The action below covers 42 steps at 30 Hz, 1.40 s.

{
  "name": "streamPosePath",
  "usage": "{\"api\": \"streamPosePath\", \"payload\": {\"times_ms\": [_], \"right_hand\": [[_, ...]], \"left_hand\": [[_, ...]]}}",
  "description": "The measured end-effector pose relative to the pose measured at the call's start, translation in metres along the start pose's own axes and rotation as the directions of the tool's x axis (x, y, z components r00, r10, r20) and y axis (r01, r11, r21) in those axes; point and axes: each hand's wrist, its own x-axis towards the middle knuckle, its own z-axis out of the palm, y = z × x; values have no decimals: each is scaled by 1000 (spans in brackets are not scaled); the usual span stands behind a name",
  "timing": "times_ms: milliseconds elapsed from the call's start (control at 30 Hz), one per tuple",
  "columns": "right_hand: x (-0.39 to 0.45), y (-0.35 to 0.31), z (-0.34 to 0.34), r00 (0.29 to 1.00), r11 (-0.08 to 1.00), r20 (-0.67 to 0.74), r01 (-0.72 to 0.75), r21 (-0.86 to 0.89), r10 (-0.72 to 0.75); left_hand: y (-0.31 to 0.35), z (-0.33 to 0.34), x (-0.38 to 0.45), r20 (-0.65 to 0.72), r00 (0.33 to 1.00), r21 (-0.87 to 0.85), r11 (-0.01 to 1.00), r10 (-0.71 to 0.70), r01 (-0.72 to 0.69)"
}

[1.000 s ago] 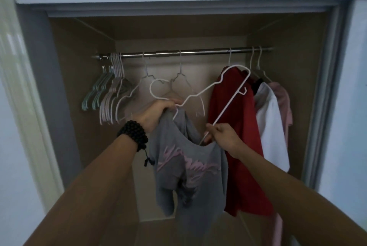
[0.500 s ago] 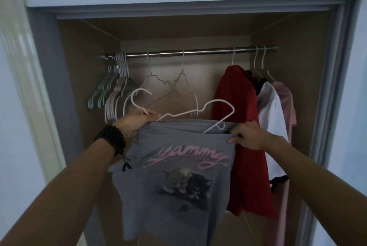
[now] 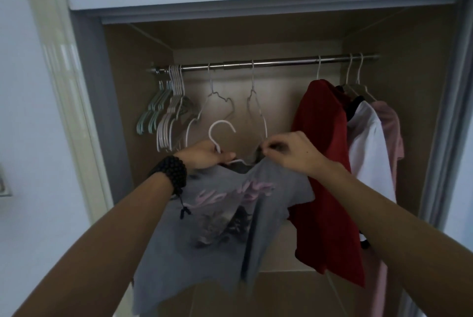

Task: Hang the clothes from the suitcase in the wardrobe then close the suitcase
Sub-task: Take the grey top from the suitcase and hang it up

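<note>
Below the steel wardrobe rail (image 3: 268, 63), our left hand (image 3: 204, 154) grips a white wire hanger (image 3: 220, 135) while our right hand (image 3: 289, 151) pinches the grey printed T-shirt (image 3: 217, 214).

I see a shiny metal rail (image 3: 268, 63), matt wood-look wardrobe panels (image 3: 399, 66), soft grey cloth shirt (image 3: 204, 245), and a smooth white hanger (image 3: 220, 135).

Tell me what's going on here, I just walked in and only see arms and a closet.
A person is putting a grey printed T-shirt onto a white hanger in front of the open wardrobe. The left hand grips the hanger below its hook, and the right hand pinches the shirt's neckline. The hanger is not yet on the rail, where a red garment, a white one and a pink one hang.
</note>
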Motion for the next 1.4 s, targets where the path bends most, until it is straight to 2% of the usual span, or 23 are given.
{"api": "streamPosePath", "payload": {"times_ms": [67, 100, 133, 167, 200, 233, 267, 300, 333, 433, 467, 533, 600, 700, 833, 933, 1000, 1033, 1100, 1200, 1267, 1333, 1400], "right_hand": [[-5, -5, 1, 973, 996, -226, -30, 90, 50], [-8, -1, 2, 959, 996, -280, -27, 82, 49], [-13, 2, 2, 966, 998, -252, -39, 56, 52], [-16, 5, 4, 988, 997, -131, -77, 21, 79], [-20, 6, 5, 990, 991, 51, -127, -49, 129], [-22, 8, 8, 961, 975, 210, -147, -166, 181], [-23, 9, 11, 929, 946, 296, -132, -296, 223], [-22, 11, 15, 919, 919, 317, -102, -382, 233], [-21, 11, 18, 925, 914, 310, -83, -398, 219], [-18, 17, 18, 952, 967, 272, -74, -245, 142], [-18, 18, 16, 958, 967, 253, -77, -241, 139], [-20, 25, 11, 965, 956, 198, -117, -269, 173], [-21, 31, 8, 961, 934, 170, -155, -320, 218], [-22, 31, 6, 951, 909, 181, -165, -384, 249], [-20, 27, 5, 948, 887, 151, -197, -417, 281], [-24, 31, 1, 925, 897, 130, -300, -325, 357], [-31, 34, -1, 908, 904, 140, -358, -234, 396], [-36, 34, -2, 896, 901, 151, -387, -193, 417], [-44, 31, 0, 861, 880, 191, -446, -164, 472], [-49, 27, 12, 790, 834, 269, -510, -212, 551], [-47, 24, 18, 765, 800, 234, -567, -199, 600], [-44, 22, 20, 764, 784, 179, -593, -186, 620], [-40, 18, 18, 763, 775, 149, -599, -201, 628]], "left_hand": [[-3, -4, 1, -41, 999, -124, 992, 7, -12], [-3, -5, -1, -66, 998, -168, 986, -3, -8], [-7, -5, -1, -81, 997, -197, 980, -14, -2], [-9, -5, 0, -100, 995, -218, 976, -24, 2], [-10, -4, 1, -101, 994, -232, 973, -34, 9], [-11, -3, 3, -99, 995, -251, 968, -32, 6], [-11, -1, 3, -84, 996, -258, 966, -19, -4], [-10, 2, 5, -73, 997, -250, 968, -5, -13], [-10, 5, 6, -67, 998, -236, 971, 9, -25], [-12, 9, 8, -13, 998, -244, 968, 61, -62], [-17, 8, 8, 29, 996, -226, 971, 82, -73], [-32, 5, 7, 134, 987, -89, 993, 87, -76], [-48, 4, 6, 176, 981, 65, 994, 75, -88], [-57, 8, 4, 130, 986, 60, 992, 102, -111], [-56, 16, 6, 62, 989, 141, 980, 131, -139], [-62, 11, 1, 159, 987, 188, 981, 17, -47], [-65, 6, -4, 263, 959, 175, 982, -109, 64], [-64, 3, -8, 272, 951, 172, 980, -147, 103], [-58, -5, -7, 225, 964, 200, 975, -144, 99], [-41, -18, -2, 154, 977, 368, 926, -149, 84], [-28, -21, 3, 86, 981, 481, 869, -173, 112], [-19, -16, 11, 10, 981, 480, 861, -194, 166], [-8, -6, 15, -25, 977, 358, 910, -213, 208]]}}
